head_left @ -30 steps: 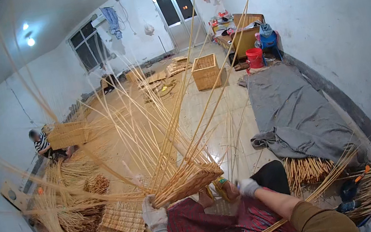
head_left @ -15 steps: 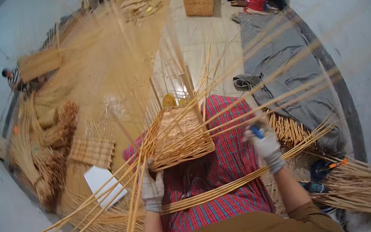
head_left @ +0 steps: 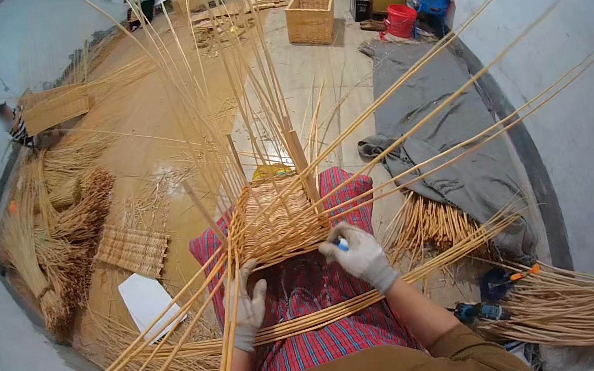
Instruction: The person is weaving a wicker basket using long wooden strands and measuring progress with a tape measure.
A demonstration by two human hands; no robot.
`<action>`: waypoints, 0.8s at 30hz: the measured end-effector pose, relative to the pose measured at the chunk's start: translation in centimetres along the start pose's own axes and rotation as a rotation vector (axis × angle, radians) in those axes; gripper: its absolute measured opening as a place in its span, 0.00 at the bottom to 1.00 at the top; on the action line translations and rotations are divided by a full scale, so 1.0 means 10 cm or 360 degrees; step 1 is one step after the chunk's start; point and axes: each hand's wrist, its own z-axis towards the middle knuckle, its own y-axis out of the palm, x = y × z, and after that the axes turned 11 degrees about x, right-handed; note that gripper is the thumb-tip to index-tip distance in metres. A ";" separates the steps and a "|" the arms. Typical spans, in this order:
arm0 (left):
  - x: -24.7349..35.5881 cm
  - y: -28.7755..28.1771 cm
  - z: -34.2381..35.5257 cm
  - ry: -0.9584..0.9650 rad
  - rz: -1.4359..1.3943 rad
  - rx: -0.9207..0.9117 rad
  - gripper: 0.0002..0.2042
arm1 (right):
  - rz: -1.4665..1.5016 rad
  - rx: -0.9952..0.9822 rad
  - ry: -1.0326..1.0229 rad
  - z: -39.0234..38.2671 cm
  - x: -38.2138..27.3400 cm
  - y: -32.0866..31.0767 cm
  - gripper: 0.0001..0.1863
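A partly woven wicker basket (head_left: pixel 280 224) rests on my lap, on a red checked apron (head_left: pixel 308 295). Long loose willow rods (head_left: pixel 415 134) fan out from it in several directions. My left hand (head_left: pixel 250 309), in a pale work glove, is at its near left corner. The fingertips touch the edge and the thumb stands apart. At the near right corner is my right hand (head_left: pixel 359 255), gloved too, closed around a small tool with a blue handle (head_left: pixel 341 244). The tool's working end cannot be made out. A bundle of rods (head_left: pixel 320 319) lies across my lap.
Grey cloth (head_left: pixel 426 107) covers part of a pile of cut rods (head_left: pixel 442 222) on the right. More rods (head_left: pixel 572 304) and a power drill (head_left: pixel 480 310) lie nearer. Bundled willow (head_left: pixel 75 232) lines the left wall. A square basket (head_left: pixel 311 18) stands far ahead; people work far left.
My right hand has moved left and inward, bringing the blue-handled tool to the basket's near right corner. The loose rods, blurred before, are now steadier. My left hand's thumb is spread wider.
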 end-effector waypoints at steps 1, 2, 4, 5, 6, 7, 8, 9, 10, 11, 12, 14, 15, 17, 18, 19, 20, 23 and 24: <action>0.21 0.09 -0.02 -0.0045 -0.0107 0.0093 0.17 | 0.0414 -0.0291 0.0280 -0.05 -0.07 -0.07 0.18; 0.36 0.07 -0.09 -0.0112 -0.0188 0.0189 0.16 | 0.0850 -0.0602 0.0563 -0.13 -0.15 -0.06 0.18; 0.23 0.23 -0.19 -0.0747 -0.0801 -0.0307 0.13 | 0.0456 -0.0697 -0.0187 -0.22 -0.24 0.00 0.18; 0.45 0.25 -0.21 -0.1153 -0.1283 -0.0516 0.14 | 0.0368 -0.0698 -0.0382 -0.27 -0.19 0.14 0.20; 0.40 0.26 -0.24 -0.0955 -0.1404 -0.0730 0.13 | 0.0399 -0.0707 -0.0361 -0.35 -0.21 0.24 0.20; 0.36 0.20 -0.28 -0.1084 -0.1418 -0.0731 0.12 | 0.0477 -0.0676 -0.0333 -0.44 -0.25 0.34 0.20; 0.37 0.20 -0.23 -0.1198 -0.1453 -0.0716 0.11 | 0.0540 -0.0648 -0.0327 -0.40 -0.32 0.36 0.21; 0.34 0.12 -0.17 -0.1203 -0.1440 -0.0694 0.11 | 0.0635 -0.0696 -0.0229 -0.40 -0.38 0.29 0.23; 0.31 0.02 -0.10 -0.1192 -0.1219 -0.0867 0.10 | 0.0655 -0.0710 -0.0245 -0.35 -0.37 0.24 0.23; 0.27 -0.08 -0.04 -0.1177 -0.0993 -0.1033 0.10 | 0.0387 -0.0948 -0.0276 -0.28 -0.31 0.17 0.21; 0.20 -0.20 0.01 -0.1177 -0.0973 -0.1005 0.10 | 0.0119 -0.1173 -0.0308 -0.22 -0.26 0.10 0.20; 0.01 -0.50 0.20 -0.1164 -0.0997 -0.0758 0.09 | -0.0400 -0.0981 -0.0405 0.04 -0.30 -0.22 0.18; -0.26 -0.69 0.35 -0.1031 -0.0844 -0.0668 0.11 | -0.0499 -0.0725 -0.0498 0.20 -0.35 -0.38 0.15; -0.73 -1.05 0.72 -0.0940 -0.0619 -0.0287 0.14 | -0.0530 -0.0107 -0.0749 0.52 -0.56 -0.60 0.11; -0.78 -1.12 0.96 -0.0968 -0.0538 -0.0002 0.16 | -0.0457 0.0264 -0.0907 0.67 -0.70 -0.61 0.10; -0.50 -1.11 1.21 -0.0759 -0.0784 0.0087 0.17 | -0.0386 0.0390 -0.0954 0.80 -0.83 -0.62 0.09; -0.24 -1.09 1.42 -0.0565 -0.1029 0.0176 0.17 | -0.0316 0.0501 -0.1000 0.93 -0.98 -0.53 0.07; 0.06 -0.81 1.81 -0.0319 -0.1186 0.0137 0.15 | -0.0606 0.0364 -0.1024 1.28 -1.21 0.04 0.07; 0.03 -0.77 1.89 -0.0302 -0.1195 0.0141 0.15 | -0.0744 0.0275 -0.0987 1.37 -1.26 0.23 0.07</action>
